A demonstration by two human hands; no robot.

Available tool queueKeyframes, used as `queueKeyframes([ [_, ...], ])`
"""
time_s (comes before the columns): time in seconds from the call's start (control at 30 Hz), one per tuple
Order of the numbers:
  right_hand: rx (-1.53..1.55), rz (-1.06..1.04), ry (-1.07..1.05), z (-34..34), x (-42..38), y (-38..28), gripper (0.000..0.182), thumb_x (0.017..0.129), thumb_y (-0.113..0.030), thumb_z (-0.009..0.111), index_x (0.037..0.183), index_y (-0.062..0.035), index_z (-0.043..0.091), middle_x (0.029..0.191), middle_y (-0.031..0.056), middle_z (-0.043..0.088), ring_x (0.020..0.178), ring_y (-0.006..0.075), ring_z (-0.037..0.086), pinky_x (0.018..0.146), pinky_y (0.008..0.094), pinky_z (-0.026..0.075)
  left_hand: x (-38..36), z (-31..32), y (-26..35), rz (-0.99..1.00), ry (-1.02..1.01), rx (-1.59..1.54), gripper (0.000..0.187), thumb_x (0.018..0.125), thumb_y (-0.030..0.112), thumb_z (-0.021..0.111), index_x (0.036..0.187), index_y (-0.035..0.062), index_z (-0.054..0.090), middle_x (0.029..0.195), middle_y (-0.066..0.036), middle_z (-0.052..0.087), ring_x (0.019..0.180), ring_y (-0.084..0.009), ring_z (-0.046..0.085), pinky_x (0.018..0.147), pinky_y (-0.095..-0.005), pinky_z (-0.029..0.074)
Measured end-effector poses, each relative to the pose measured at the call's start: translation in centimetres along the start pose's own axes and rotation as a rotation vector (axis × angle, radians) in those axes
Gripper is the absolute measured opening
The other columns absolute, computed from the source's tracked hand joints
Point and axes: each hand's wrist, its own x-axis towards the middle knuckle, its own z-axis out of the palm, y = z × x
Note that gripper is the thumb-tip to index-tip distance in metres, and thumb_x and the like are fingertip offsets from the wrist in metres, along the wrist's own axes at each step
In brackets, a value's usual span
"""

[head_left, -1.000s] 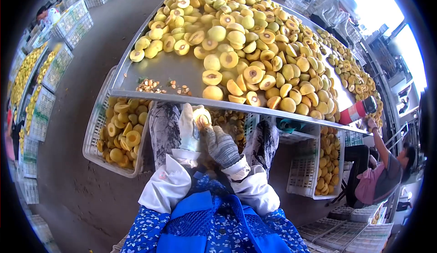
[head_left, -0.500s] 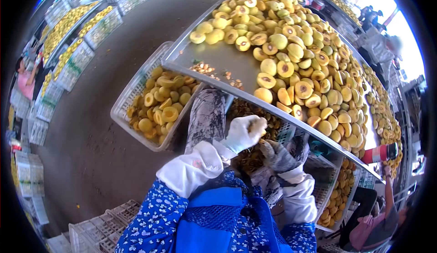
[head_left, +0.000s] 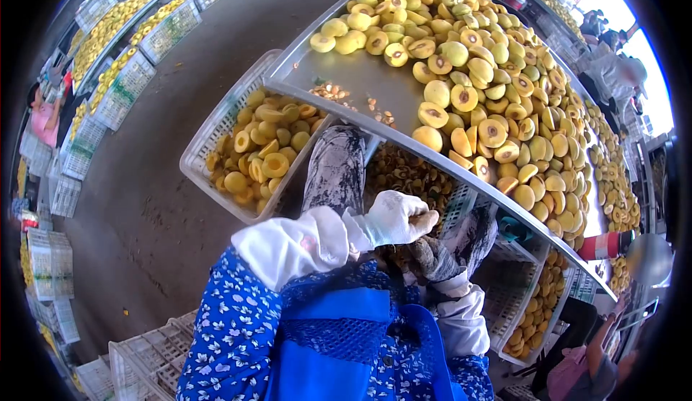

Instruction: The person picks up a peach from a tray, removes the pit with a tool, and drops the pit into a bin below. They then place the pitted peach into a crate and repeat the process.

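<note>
My left hand (head_left: 396, 218), in a white glove with stained fingertips, is closed above my lap. What it holds, if anything, is hidden. Just below and to its right is my right hand (head_left: 435, 258) in a dirty grey glove, its fingers bent together; their contents cannot be made out. Beneath both hands, a pile of brown pits and scraps (head_left: 404, 174) lies between my knees. A metal table (head_left: 375, 94) in front bears a heap of halved yellow stone fruit (head_left: 497, 91), with small pit pieces (head_left: 331, 91) near its edge.
Left of my knee stands a white crate (head_left: 198, 152) of fruit halves. Another fruit crate (head_left: 533, 314) is under the table at right. A red jar (head_left: 602, 246) stands at the table's right edge. Stacked crates (head_left: 151, 350) are at lower left; other people work around.
My left hand has come down and turned, its fingertips now nearer my right hand. The right hand has dropped slightly. The whole view has shifted a little.
</note>
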Motion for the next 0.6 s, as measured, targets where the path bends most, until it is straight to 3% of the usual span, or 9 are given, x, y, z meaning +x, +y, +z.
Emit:
queueKeyframes([
  [0.07,0.587,0.323,0.018,0.6,-0.9,-0.9,0.026,0.090,-0.036,0.055,0.092,-0.0095,0.058,0.080,0.0019,0.058,0.064,0.0116,0.054,0.051,0.0218,0.040,-0.2,0.8,0.7,-0.410,-0.082,-0.388,0.025,0.086,0.024,0.061,0.079,0.0007,0.067,0.070,-0.005,0.067,0.061,-0.0096,0.060,0.055,-0.0241,0.047],
  [0.13,0.886,0.313,0.030,3.0,-1.7,4.9,0.030,0.092,-0.039,0.051,0.095,-0.0100,0.058,0.075,-0.0028,0.056,0.050,0.0054,0.048,0.040,0.0171,0.031,-0.5,1.7,0.5,-0.638,0.054,-0.693,0.030,0.085,0.030,0.063,0.076,0.0018,0.069,0.067,-0.005,0.066,0.055,-0.0095,0.056,0.053,-0.0260,0.046],
  [0.2,1.107,0.288,0.130,3.8,0.5,-2.1,0.034,0.093,-0.040,0.047,0.096,-0.0070,0.051,0.068,0.0005,0.050,0.041,0.0097,0.040,0.035,0.0234,0.028,-0.5,1.3,0.5,-0.801,0.096,-0.973,0.021,0.086,0.022,0.062,0.081,0.0008,0.065,0.076,-0.010,0.066,0.063,-0.0103,0.058,0.057,-0.0235,0.047],
  [0.27,1.120,0.219,0.104,4.0,1.0,-0.8,0.036,0.094,-0.041,0.043,0.101,-0.0063,0.050,0.069,0.0012,0.051,0.041,0.0108,0.041,0.035,0.0234,0.030,-1.5,2.1,-1.8,-0.474,0.085,-1.108,0.018,0.086,0.018,0.062,0.087,-0.0004,0.061,0.083,-0.014,0.065,0.070,-0.0171,0.062,0.059,-0.0285,0.052],
  [0.37,1.091,0.244,0.220,4.6,1.5,1.2,0.041,0.095,-0.041,0.040,0.115,-0.0060,0.047,0.087,0.0049,0.054,0.054,0.0102,0.050,0.041,0.0219,0.039,-1.2,1.6,-0.8,-0.611,0.152,-1.350,0.019,0.086,0.016,0.062,0.092,-0.0020,0.058,0.086,-0.018,0.063,0.076,-0.0273,0.064,0.066,-0.0392,0.057],
  [0.43,1.436,0.194,-0.005,4.1,1.3,1.8,0.044,0.093,-0.040,0.046,0.121,-0.0061,0.047,0.106,0.0088,0.055,0.061,0.0082,0.052,0.046,0.0215,0.043,-0.5,1.3,-0.5,-0.740,0.146,-1.219,0.019,0.087,0.015,0.061,0.092,-0.0033,0.059,0.082,-0.015,0.064,0.070,-0.0230,0.064,0.063,-0.0355,0.056],
  [0.5,1.247,0.226,-0.076,2.4,0.8,1.5,0.038,0.091,-0.040,0.051,0.109,-0.0059,0.054,0.084,0.0054,0.056,0.058,0.0119,0.052,0.045,0.0217,0.041,0.5,0.8,0.6,-0.813,0.094,-0.948,0.019,0.087,0.016,0.061,0.086,-0.0031,0.061,0.077,-0.012,0.065,0.063,-0.0166,0.063,0.058,-0.0292,0.054],
  [0.53,1.158,0.244,-0.114,1.6,0.9,0.7,0.036,0.090,-0.040,0.054,0.102,-0.0058,0.058,0.073,0.0037,0.056,0.057,0.0137,0.052,0.044,0.0218,0.039,0.8,0.8,-0.3,-0.722,-0.012,-0.762,0.019,0.087,0.016,0.061,0.082,-0.0023,0.063,0.076,-0.012,0.066,0.063,-0.0149,0.062,0.056,-0.0266,0.052],
  [0.6,0.421,0.150,-0.015,0.1,1.0,-2.6,0.034,0.090,-0.037,0.054,0.089,-0.0040,0.060,0.068,0.0037,0.054,0.052,0.0126,0.049,0.041,0.0229,0.034,1.0,1.0,-0.4,-0.721,-0.115,-0.630,0.018,0.087,0.016,0.060,0.087,-0.0026,0.062,0.077,-0.012,0.066,0.062,-0.0167,0.062,0.056,-0.0285,0.052],
])
